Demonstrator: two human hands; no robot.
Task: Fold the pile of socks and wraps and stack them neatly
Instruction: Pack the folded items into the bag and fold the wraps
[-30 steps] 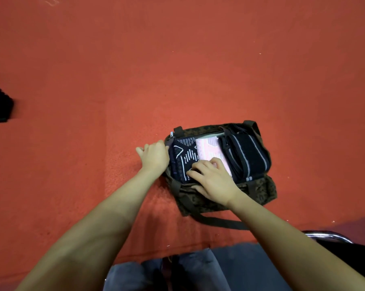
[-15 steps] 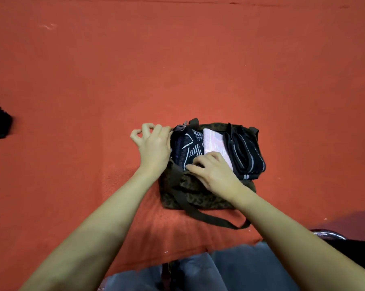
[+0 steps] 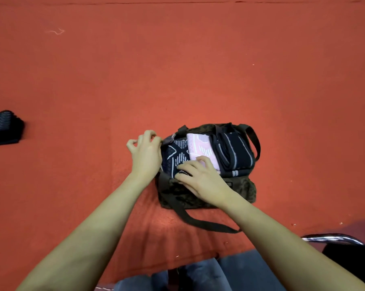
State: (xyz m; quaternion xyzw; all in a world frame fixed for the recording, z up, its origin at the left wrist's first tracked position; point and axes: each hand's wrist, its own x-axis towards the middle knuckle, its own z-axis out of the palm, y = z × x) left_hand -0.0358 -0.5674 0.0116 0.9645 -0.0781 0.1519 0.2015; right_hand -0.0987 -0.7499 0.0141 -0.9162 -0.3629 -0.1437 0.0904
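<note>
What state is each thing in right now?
Camouflage fabric bag: open, packed.
Dark patterned socks: folded, in bag.
Pink folded cloth: in bag.
Black striped wrap: in bag.
Left hand: pinching the bag's end.
Right hand: pressing contents.

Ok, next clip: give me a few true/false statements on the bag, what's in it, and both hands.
1. The bag is open, with folded items showing inside. True.
2. The pink item lies between the dark patterned item and the striped wraps. True.
3. The right hand is lifted clear of the bag. False: its straight fingers rest on the items inside.
4. The left hand lies flat on the red surface. False: its fingers are curled at the bag's left end, apparently pinching the zipper pull.
5. A dark striped stack sits apart at the far left. True.
</note>
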